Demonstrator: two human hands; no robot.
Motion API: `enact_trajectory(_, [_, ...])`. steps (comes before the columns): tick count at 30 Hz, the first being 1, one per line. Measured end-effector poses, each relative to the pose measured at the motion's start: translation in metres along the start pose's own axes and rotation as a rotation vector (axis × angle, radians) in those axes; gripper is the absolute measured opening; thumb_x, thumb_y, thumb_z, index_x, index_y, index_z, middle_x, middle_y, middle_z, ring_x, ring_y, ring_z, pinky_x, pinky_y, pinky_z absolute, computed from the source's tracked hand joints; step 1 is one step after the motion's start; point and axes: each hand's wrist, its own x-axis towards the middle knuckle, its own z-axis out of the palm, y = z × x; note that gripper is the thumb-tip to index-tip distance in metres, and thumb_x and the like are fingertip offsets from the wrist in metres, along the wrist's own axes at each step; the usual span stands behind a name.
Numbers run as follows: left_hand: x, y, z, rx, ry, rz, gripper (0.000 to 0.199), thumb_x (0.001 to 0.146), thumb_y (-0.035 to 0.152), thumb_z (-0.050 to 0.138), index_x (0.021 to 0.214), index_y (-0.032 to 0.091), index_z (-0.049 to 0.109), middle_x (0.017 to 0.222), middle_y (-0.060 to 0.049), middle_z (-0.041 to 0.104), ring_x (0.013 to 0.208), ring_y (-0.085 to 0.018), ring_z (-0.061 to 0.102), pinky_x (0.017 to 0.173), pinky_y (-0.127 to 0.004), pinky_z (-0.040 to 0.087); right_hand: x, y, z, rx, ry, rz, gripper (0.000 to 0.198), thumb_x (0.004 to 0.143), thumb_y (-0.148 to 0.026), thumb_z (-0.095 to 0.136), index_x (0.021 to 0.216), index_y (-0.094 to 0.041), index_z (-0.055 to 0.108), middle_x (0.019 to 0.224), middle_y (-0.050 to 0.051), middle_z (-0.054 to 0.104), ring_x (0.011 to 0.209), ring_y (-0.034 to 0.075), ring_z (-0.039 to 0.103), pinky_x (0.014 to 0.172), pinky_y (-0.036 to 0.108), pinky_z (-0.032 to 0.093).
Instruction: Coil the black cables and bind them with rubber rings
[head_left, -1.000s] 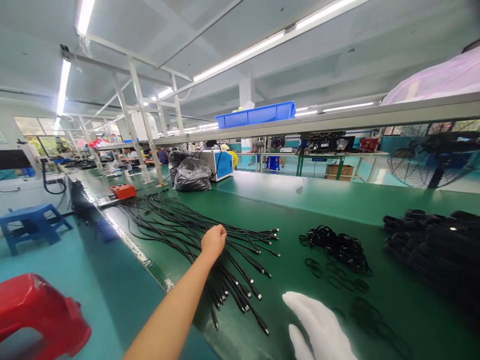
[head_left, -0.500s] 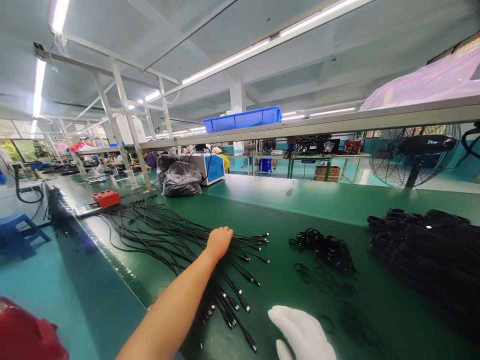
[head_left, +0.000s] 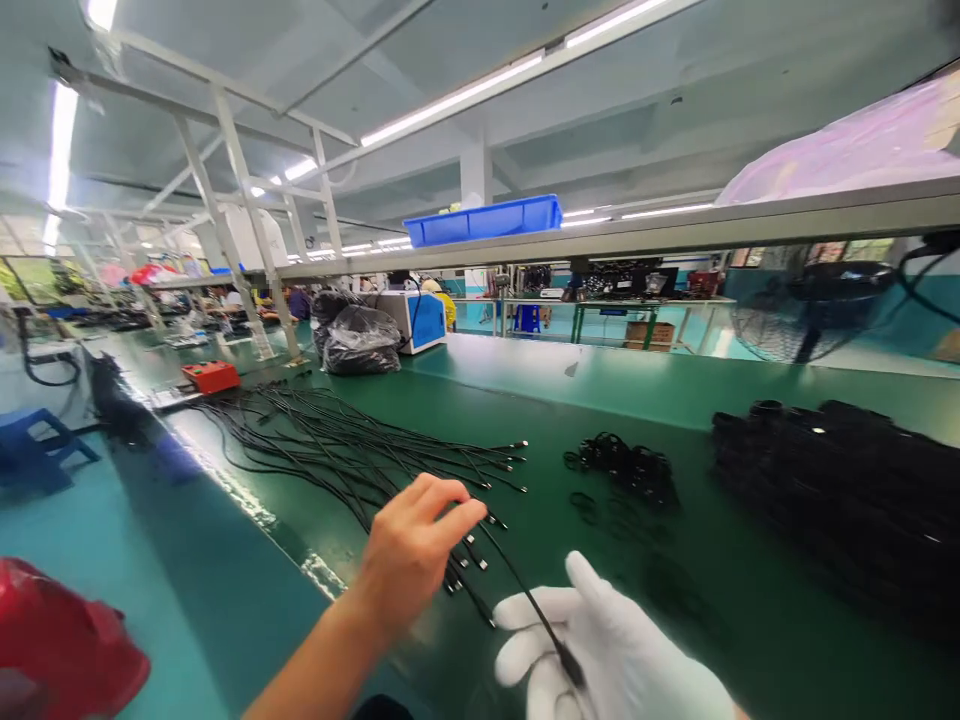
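Presently, single black cable [head_left: 517, 577]: it is above the green tabletop [head_left: 495, 385], between the two hands, its thick dark end [head_left: 571, 664] lying before the gloved palm.
Bare left hand [head_left: 416, 530]: thumb and forefinger are bent close to each other near the cable's upper part; whether they really pinch it, I cannot tell.
White-gloved right hand [head_left: 607, 640]: its fingers are half curled and the thumb stands apart; how firmly they grasp the thick end, I cannot tell.
Slipping risk: in my judgement, the smooth cable could slide out from the glove, because the fingers do not look tightly wrapped.
Tangling risk: the spread of black cables [head_left: 322, 435] lies crossed, so a pull on one could perhaps drag its neighbours.
Thin black loops [head_left: 622, 465]: they lie loose near the gloved side, and a careless sweep of the sleeve could scatter them.
Cable's long axis: slanting, from the left fingertips down and rightward to the glove, with a slight bend.
Thick end: it points down, to the right and toward the person.
Spread cables: they run lengthwise along the tabletop, their visible metal-tipped plugs [head_left: 517, 460] pointing mostly rightward.
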Motion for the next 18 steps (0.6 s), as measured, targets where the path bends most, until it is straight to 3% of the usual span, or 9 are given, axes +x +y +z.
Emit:
enact_trajectory(1, [0.001, 0.002, 0.000, 0.080, -0.040, -0.018, 0.036, 0.082, 0.000, 0.038, 0.090, 0.021, 0.067, 0.085, -0.004, 0.065, 0.081, -0.018, 0.055, 0.071, -0.029, 0.046, 0.000, 0.001, 0.003, 0.012, -0.108, 0.068, 0.053, 0.074, -0.051, 0.055, 0.106, -0.009, 0.059, 0.089, 0.013, 0.067, 0.062, 0.012, 0.063, 0.055, 0.019, 0.046])
enact_trajectory(3, [0.004, 0.008, 0.002, 0.151, -0.115, -0.067, 0.035, 0.078, 0.000, 0.042, 0.092, 0.020, 0.067, 0.089, -0.005, 0.067, 0.089, -0.023, 0.054, 0.077, -0.037, 0.044, 0.003, 0.004, 0.003, -0.006, -0.199, 0.157, 0.048, 0.065, -0.035, 0.065, 0.101, -0.002, 0.060, 0.081, 0.016, 0.068, 0.055, 0.013, 0.062, 0.048, 0.020, 0.047])
enact_trajectory(6, [0.008, 0.025, 0.001, -0.057, -0.280, -0.033, 0.040, 0.078, 0.004, 0.046, 0.110, 0.025, 0.061, 0.109, -0.003, 0.065, 0.109, -0.025, 0.047, 0.096, -0.045, 0.035, 0.010, 0.007, -0.005, 0.012, -0.275, 0.205, 0.041, 0.064, -0.029, 0.061, 0.093, -0.001, 0.060, 0.077, 0.016, 0.069, 0.054, 0.018, 0.065, 0.041, 0.022, 0.047])
enact_trajectory(8, [0.011, 0.036, -0.002, -0.253, -0.445, -0.016, 0.030, 0.081, 0.011, 0.051, 0.103, 0.028, 0.063, 0.102, 0.000, 0.066, 0.104, -0.019, 0.052, 0.104, -0.045, 0.026, 0.010, 0.005, -0.010, 0.026, -0.324, 0.188, 0.039, 0.066, -0.029, 0.056, 0.094, -0.002, 0.059, 0.080, 0.017, 0.069, 0.062, 0.022, 0.067, 0.045, 0.026, 0.051])
enact_trajectory(10, [0.015, 0.043, -0.002, -0.392, -0.571, -0.030, 0.017, 0.082, 0.015, 0.054, 0.085, 0.026, 0.066, 0.083, 0.004, 0.065, 0.086, -0.014, 0.058, 0.107, -0.043, 0.023, 0.006, 0.002, -0.012, 0.031, -0.334, 0.191, 0.039, 0.068, -0.026, 0.052, 0.100, -0.004, 0.057, 0.085, 0.016, 0.069, 0.071, 0.025, 0.068, 0.052, 0.032, 0.054])
enact_trajectory(12, [0.021, 0.045, 0.001, -0.488, -0.617, -0.026, 0.019, 0.083, 0.012, 0.053, 0.076, 0.024, 0.066, 0.075, 0.005, 0.062, 0.076, -0.010, 0.058, 0.108, -0.040, 0.022, 0.002, 0.001, -0.012, 0.026, -0.332, 0.245, 0.043, 0.071, -0.024, 0.048, 0.109, -0.006, 0.053, 0.093, 0.017, 0.068, 0.079, 0.026, 0.068, 0.056, 0.033, 0.054])
enact_trajectory(14, [0.028, 0.045, 0.005, -0.560, -0.642, 0.018, 0.020, 0.084, 0.012, 0.053, 0.078, 0.025, 0.067, 0.076, 0.005, 0.062, 0.079, -0.010, 0.058, 0.109, -0.038, 0.021, -0.001, 0.004, -0.013, 0.001, -0.335, 0.303, 0.047, 0.073, -0.025, 0.045, 0.116, -0.008, 0.050, 0.098, 0.018, 0.066, 0.083, 0.025, 0.067, 0.057, 0.031, 0.053])
enact_trajectory(18, [0.042, 0.046, 0.016, -0.615, -0.678, 0.074, 0.018, 0.084, 0.014, 0.056, 0.079, 0.026, 0.068, 0.075, 0.005, 0.062, 0.079, -0.011, 0.058, 0.109, -0.038, 0.022, 0.003, 0.019, -0.021, -0.059, -0.325, 0.333, 0.045, 0.074, -0.029, 0.045, 0.111, -0.004, 0.054, 0.094, 0.018, 0.066, 0.079, 0.022, 0.067, 0.059, 0.029, 0.051])
